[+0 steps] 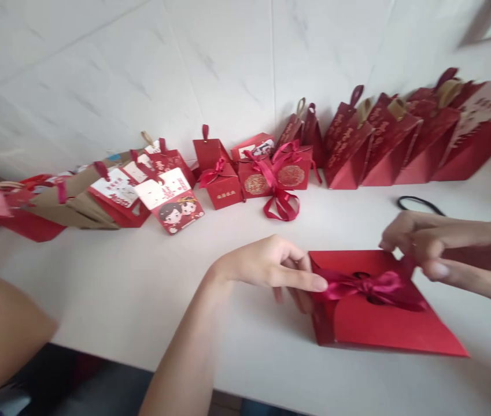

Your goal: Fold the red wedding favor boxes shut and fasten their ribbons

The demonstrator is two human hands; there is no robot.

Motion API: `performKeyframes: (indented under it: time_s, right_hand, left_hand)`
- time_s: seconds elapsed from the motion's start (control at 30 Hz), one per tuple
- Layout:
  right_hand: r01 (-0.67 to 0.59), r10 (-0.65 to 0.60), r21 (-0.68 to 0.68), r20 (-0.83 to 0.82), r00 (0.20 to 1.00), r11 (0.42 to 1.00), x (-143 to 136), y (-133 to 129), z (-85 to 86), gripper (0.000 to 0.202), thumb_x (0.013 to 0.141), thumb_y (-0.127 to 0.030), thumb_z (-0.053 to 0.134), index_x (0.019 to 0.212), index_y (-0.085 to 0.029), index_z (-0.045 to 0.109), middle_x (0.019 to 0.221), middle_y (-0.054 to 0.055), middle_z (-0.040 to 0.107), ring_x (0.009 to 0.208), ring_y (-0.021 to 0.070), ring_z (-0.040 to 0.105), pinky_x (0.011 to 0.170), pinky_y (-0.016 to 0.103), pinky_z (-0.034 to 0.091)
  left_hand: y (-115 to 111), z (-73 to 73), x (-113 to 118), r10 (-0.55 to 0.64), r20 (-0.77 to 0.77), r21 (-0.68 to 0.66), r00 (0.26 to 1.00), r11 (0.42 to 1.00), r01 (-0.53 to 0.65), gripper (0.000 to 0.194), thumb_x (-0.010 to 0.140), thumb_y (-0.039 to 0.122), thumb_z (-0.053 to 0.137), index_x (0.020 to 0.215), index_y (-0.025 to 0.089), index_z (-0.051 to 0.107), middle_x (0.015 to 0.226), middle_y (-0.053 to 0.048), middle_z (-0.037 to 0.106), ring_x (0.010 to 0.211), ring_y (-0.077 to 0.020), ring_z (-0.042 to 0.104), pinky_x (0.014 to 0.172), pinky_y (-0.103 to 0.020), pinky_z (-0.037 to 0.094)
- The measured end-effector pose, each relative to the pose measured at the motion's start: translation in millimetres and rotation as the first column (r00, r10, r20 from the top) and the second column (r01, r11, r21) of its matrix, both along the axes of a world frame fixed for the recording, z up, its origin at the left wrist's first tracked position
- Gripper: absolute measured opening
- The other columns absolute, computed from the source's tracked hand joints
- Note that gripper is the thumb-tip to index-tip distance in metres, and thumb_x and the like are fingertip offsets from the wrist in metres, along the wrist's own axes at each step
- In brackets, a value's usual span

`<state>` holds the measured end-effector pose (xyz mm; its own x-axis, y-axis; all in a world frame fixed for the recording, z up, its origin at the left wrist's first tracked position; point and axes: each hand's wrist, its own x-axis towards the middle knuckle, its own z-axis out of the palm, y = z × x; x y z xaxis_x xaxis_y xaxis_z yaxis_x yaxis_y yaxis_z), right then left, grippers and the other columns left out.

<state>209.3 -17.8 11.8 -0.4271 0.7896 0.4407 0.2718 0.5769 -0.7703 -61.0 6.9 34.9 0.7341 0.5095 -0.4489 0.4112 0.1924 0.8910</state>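
Note:
On the white table in front of me lies a flat red gift box (384, 329) with a dark pink satin ribbon (384, 286) tied in a bow over the cutout in its top. My left hand (282, 268) grips the box's left side, its thumb on the ribbon's left loop and its fingers down against the side wall. At the far right corner, the fingers of my right hand (440, 248) are closed in a pinch, and a piece of the ribbon runs up to them. Part of that ribbon is hidden behind the fingers.
Small red boxes with ribbon bows (257, 176) stand along the tiled wall (210, 63). Tall red bags (388, 144) are lined up at the back right, more bags (176, 202) at the left. A black loop (421, 201) lies behind my right hand. Another person's arm (2, 335) is at left.

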Motion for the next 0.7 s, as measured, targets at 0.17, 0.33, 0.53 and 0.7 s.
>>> performKeyframes:
  time_s: [0.17,0.33,0.53,0.7]
  right_hand:
    - [-0.053,0.052,-0.081,-0.017,0.998,0.995,3.4,4.6,9.0,0.039,0.090,-0.041,0.062,0.059,-0.018,0.062,0.079,0.007,0.057,0.076,0.0166,0.056,0.058,0.027,0.043]
    - [0.098,-0.084,-0.269,0.063,0.994,0.958,8.3,8.5,12.1,0.046,0.087,-0.060,0.057,0.071,-0.017,0.055,0.074,0.002,0.053,0.068,0.0137,0.051,0.060,0.027,0.041]
    - [-0.015,0.162,-0.594,0.195,0.967,0.804,21.8,17.0,15.2,0.059,0.086,-0.070,0.046,0.072,-0.015,0.058,0.072,0.004,0.058,0.069,0.0164,0.056,0.071,0.032,0.045]
    - [-0.072,0.223,-0.622,0.168,0.960,0.780,23.3,17.1,19.8,0.041,0.079,-0.053,0.069,0.067,-0.015,0.057,0.061,0.000,0.056,0.060,0.0129,0.052,0.059,0.027,0.038]
  left_hand:
    - [3.7,4.3,-5.4,-0.093,-0.102,0.022,0.990,0.995,0.096,0.054,0.070,0.069,0.066,0.071,0.016,0.057,0.068,-0.004,0.070,0.062,-0.0152,0.068,0.043,-0.017,0.045]
    - [7.1,5.8,-13.1,-0.150,-0.288,0.032,0.946,0.986,0.166,0.070,0.076,0.079,0.046,0.104,0.016,0.057,0.117,-0.016,0.065,0.086,-0.0217,0.071,0.045,-0.016,0.047]
    - [6.7,7.8,-9.9,-0.134,-0.371,0.070,0.919,0.983,0.172,0.035,0.086,0.047,0.058,0.107,0.019,0.057,0.120,-0.009,0.063,0.097,-0.0212,0.068,0.047,-0.015,0.048]
    - [8.5,10.6,-17.8,-0.039,-0.220,0.111,0.975,0.992,0.065,0.022,0.089,0.039,0.057,0.082,0.018,0.059,0.079,-0.004,0.070,0.070,-0.0168,0.068,0.048,-0.020,0.049]
